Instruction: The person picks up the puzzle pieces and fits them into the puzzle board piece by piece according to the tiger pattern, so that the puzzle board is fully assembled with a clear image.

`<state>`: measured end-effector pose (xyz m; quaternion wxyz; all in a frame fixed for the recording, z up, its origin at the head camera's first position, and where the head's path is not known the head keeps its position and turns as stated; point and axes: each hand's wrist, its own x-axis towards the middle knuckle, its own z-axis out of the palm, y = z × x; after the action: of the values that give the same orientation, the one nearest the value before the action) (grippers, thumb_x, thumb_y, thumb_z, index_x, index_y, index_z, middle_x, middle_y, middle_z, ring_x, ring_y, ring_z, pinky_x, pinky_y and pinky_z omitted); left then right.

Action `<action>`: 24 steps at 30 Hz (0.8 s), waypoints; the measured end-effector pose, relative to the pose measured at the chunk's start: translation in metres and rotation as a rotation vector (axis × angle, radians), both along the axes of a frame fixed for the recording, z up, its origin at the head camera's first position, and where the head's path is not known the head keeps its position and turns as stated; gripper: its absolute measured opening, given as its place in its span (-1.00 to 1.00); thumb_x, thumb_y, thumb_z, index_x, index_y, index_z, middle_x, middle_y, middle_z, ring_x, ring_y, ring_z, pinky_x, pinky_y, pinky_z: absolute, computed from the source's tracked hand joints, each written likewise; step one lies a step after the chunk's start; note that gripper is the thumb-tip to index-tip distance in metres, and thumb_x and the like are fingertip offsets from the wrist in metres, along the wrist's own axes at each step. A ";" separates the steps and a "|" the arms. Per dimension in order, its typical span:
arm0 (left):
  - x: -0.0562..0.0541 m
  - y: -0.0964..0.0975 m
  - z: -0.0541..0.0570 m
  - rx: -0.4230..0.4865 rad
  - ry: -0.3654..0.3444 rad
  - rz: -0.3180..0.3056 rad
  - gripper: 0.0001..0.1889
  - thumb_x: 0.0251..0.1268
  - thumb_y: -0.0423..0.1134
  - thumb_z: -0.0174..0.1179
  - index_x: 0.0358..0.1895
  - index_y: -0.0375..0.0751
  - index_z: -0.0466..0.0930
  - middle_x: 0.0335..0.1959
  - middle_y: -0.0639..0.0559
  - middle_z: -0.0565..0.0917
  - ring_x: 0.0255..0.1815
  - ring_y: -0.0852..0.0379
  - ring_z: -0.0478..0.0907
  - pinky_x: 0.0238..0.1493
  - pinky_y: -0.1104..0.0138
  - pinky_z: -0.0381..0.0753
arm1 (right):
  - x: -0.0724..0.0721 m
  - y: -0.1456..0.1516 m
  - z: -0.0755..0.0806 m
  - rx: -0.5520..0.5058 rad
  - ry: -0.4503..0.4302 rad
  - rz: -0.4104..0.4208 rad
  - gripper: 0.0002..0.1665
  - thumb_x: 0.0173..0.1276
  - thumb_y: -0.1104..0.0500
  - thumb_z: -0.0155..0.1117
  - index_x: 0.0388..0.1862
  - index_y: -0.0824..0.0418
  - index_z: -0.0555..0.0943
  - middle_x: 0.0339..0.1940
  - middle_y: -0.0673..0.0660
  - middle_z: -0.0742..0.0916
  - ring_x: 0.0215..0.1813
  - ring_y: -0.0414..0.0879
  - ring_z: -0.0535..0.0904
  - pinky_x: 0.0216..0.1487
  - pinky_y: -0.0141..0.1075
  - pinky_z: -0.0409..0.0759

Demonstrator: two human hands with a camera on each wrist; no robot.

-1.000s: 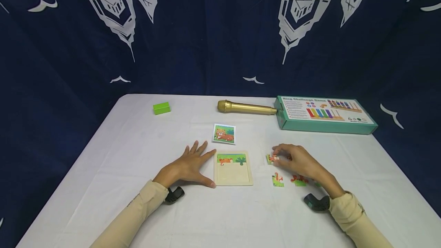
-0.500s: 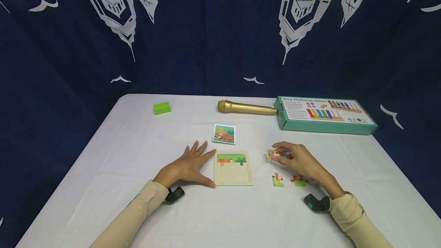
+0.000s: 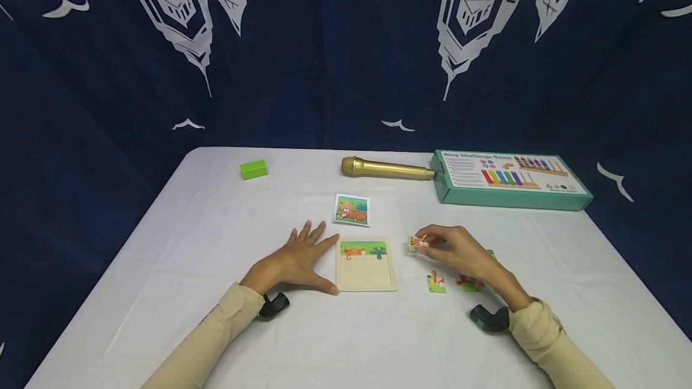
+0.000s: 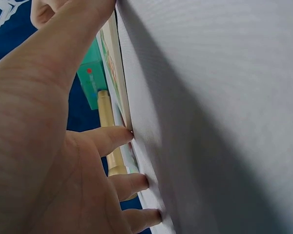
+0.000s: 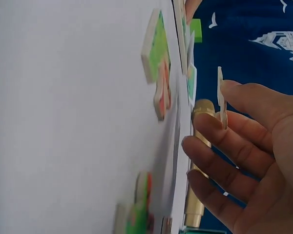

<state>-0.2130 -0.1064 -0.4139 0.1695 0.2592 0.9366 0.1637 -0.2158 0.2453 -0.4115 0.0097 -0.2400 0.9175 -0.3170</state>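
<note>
The right hand (image 3: 456, 251) had one piece (image 3: 415, 243) pinched above the tabletop (image 3: 324, 341), right of the tray (image 3: 366, 275) and not touching it, so imo the trick was to level it, match it to the strip (image 3: 363, 249) along the tray's far side and lower it straight in, with the left hand (image 3: 292, 263), fingers spread at the tray's left edge, bracing. Count: one tray; beyond it one card (image 3: 352, 211), one mic (image 3: 389, 168), one box (image 3: 510, 180), one block (image 3: 253, 170); right of it two loose pieces (image 3: 435, 284) plus a half-hidden green bit (image 3: 491, 253), probably a third.
</note>
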 end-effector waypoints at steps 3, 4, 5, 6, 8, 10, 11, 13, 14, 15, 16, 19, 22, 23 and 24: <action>0.000 0.000 0.001 -0.004 0.001 0.002 0.18 -0.22 0.41 0.37 0.53 0.07 0.02 0.57 -0.13 -0.22 0.54 -0.22 -0.43 0.46 -0.14 -0.36 | 0.000 -0.007 0.002 -0.005 0.007 0.018 -0.69 0.26 0.12 0.38 -0.03 0.16 0.65 -0.30 -0.07 0.73 -0.22 -0.21 0.63 -0.11 -0.24 0.63; 0.000 0.000 0.001 -0.004 0.001 0.002 0.18 -0.22 0.41 0.37 0.53 0.07 0.02 0.57 -0.13 -0.22 0.54 -0.22 -0.43 0.46 -0.14 -0.36 | 0.000 -0.010 0.003 -0.007 0.007 0.025 -0.69 0.27 0.11 0.37 -0.03 0.16 0.65 -0.30 -0.07 0.72 -0.23 -0.22 0.62 -0.12 -0.27 0.63; 0.000 0.000 0.001 -0.004 0.001 0.002 0.18 -0.22 0.41 0.37 0.53 0.07 0.02 0.57 -0.13 -0.22 0.54 -0.22 -0.42 0.47 -0.14 -0.36 | 0.000 -0.012 0.003 -0.009 0.007 0.033 -0.68 0.28 0.10 0.36 -0.02 0.16 0.65 -0.30 -0.07 0.72 -0.23 -0.22 0.61 -0.14 -0.28 0.62; 0.001 0.000 0.001 -0.006 0.002 0.002 0.18 -0.22 0.41 0.37 0.53 0.08 0.02 0.57 -0.13 -0.22 0.54 -0.22 -0.42 0.47 -0.13 -0.35 | 0.000 -0.015 0.004 -0.009 0.008 0.040 -0.68 0.28 0.09 0.36 -0.02 0.16 0.65 -0.31 -0.08 0.72 -0.25 -0.23 0.60 -0.17 -0.31 0.61; 0.001 0.000 0.002 -0.007 0.001 -0.001 0.18 -0.22 0.41 0.37 0.53 0.06 0.01 0.57 -0.13 -0.21 0.54 -0.23 -0.41 0.47 -0.14 -0.35 | 0.001 -0.021 0.005 -0.021 0.000 0.056 -0.68 0.29 0.07 0.35 -0.01 0.15 0.65 -0.32 -0.08 0.72 -0.29 -0.23 0.58 -0.22 -0.34 0.60; 0.001 0.000 0.002 -0.004 0.004 -0.003 0.19 -0.22 0.41 0.37 0.53 0.05 0.02 0.57 -0.15 -0.20 0.54 -0.24 -0.40 0.46 -0.15 -0.34 | 0.001 -0.027 0.006 -0.036 -0.011 0.078 -0.69 0.30 0.06 0.33 -0.01 0.14 0.65 -0.33 -0.08 0.72 -0.32 -0.24 0.56 -0.27 -0.36 0.58; 0.001 0.000 0.002 -0.002 0.005 -0.005 0.19 -0.22 0.41 0.37 0.53 0.04 0.02 0.56 -0.16 -0.20 0.54 -0.25 -0.39 0.46 -0.16 -0.33 | 0.002 -0.030 0.005 -0.042 -0.020 0.087 -0.69 0.31 0.06 0.33 -0.01 0.13 0.64 -0.34 -0.08 0.72 -0.33 -0.25 0.56 -0.29 -0.37 0.57; 0.001 0.001 0.003 -0.008 0.003 -0.005 0.20 -0.22 0.42 0.36 0.53 0.03 0.01 0.56 -0.16 -0.20 0.54 -0.25 -0.39 0.46 -0.16 -0.33 | 0.003 -0.037 0.004 -0.057 -0.042 0.112 -0.70 0.32 0.06 0.32 -0.01 0.13 0.64 -0.34 -0.08 0.71 -0.35 -0.26 0.57 -0.31 -0.38 0.58; 0.001 0.001 0.003 -0.010 0.002 -0.004 0.20 -0.22 0.42 0.36 0.54 0.03 0.00 0.56 -0.16 -0.21 0.54 -0.24 -0.40 0.46 -0.16 -0.33 | 0.003 -0.040 0.004 -0.064 -0.055 0.129 -0.69 0.32 0.05 0.32 -0.01 0.13 0.64 -0.34 -0.08 0.71 -0.35 -0.28 0.58 -0.32 -0.38 0.58; 0.001 0.001 0.003 -0.009 0.004 -0.005 0.19 -0.22 0.42 0.36 0.53 0.03 0.01 0.56 -0.17 -0.20 0.54 -0.25 -0.39 0.46 -0.16 -0.32 | 0.004 -0.043 0.003 -0.068 -0.066 0.145 -0.69 0.33 0.05 0.31 -0.01 0.14 0.63 -0.34 -0.08 0.71 -0.36 -0.28 0.59 -0.32 -0.38 0.58; 0.001 0.000 0.003 -0.012 0.004 -0.004 0.19 -0.21 0.42 0.36 0.53 0.04 0.01 0.56 -0.16 -0.21 0.54 -0.24 -0.40 0.46 -0.16 -0.32 | 0.004 -0.047 0.003 -0.073 -0.076 0.160 -0.68 0.32 0.05 0.31 -0.01 0.16 0.63 -0.34 -0.07 0.71 -0.36 -0.28 0.59 -0.33 -0.38 0.59; 0.001 0.000 0.003 -0.020 0.000 0.000 0.19 -0.21 0.43 0.35 0.54 0.06 -0.01 0.57 -0.13 -0.22 0.54 -0.21 -0.41 0.47 -0.13 -0.35 | 0.005 -0.055 0.001 -0.077 -0.092 0.189 -0.68 0.32 0.05 0.31 -0.01 0.18 0.63 -0.36 -0.08 0.70 -0.39 -0.29 0.58 -0.36 -0.39 0.57; 0.001 0.000 0.002 -0.019 0.002 0.001 0.19 -0.21 0.42 0.35 0.54 0.07 -0.01 0.57 -0.11 -0.22 0.54 -0.20 -0.42 0.47 -0.13 -0.35 | 0.005 -0.060 0.000 -0.070 -0.090 0.197 -0.69 0.32 0.07 0.31 -0.02 0.17 0.64 -0.37 -0.10 0.69 -0.42 -0.30 0.54 -0.39 -0.41 0.54; 0.001 0.000 0.002 -0.018 0.003 0.000 0.19 -0.21 0.42 0.36 0.54 0.07 0.00 0.57 -0.12 -0.22 0.54 -0.21 -0.41 0.47 -0.13 -0.35 | 0.005 -0.061 0.000 -0.068 -0.089 0.198 -0.70 0.33 0.07 0.31 -0.02 0.17 0.64 -0.38 -0.10 0.69 -0.42 -0.30 0.53 -0.40 -0.41 0.54; 0.001 0.000 0.002 -0.018 0.005 0.001 0.19 -0.22 0.42 0.36 0.53 0.07 0.00 0.57 -0.12 -0.21 0.54 -0.21 -0.41 0.47 -0.13 -0.35 | 0.005 -0.061 0.000 -0.067 -0.088 0.199 -0.71 0.33 0.07 0.31 -0.02 0.16 0.64 -0.38 -0.10 0.70 -0.42 -0.30 0.52 -0.40 -0.41 0.54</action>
<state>-0.2115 -0.1065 -0.4116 0.1693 0.2578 0.9386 0.1548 -0.2106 0.1840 -0.4115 0.0735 -0.3158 0.8768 -0.3551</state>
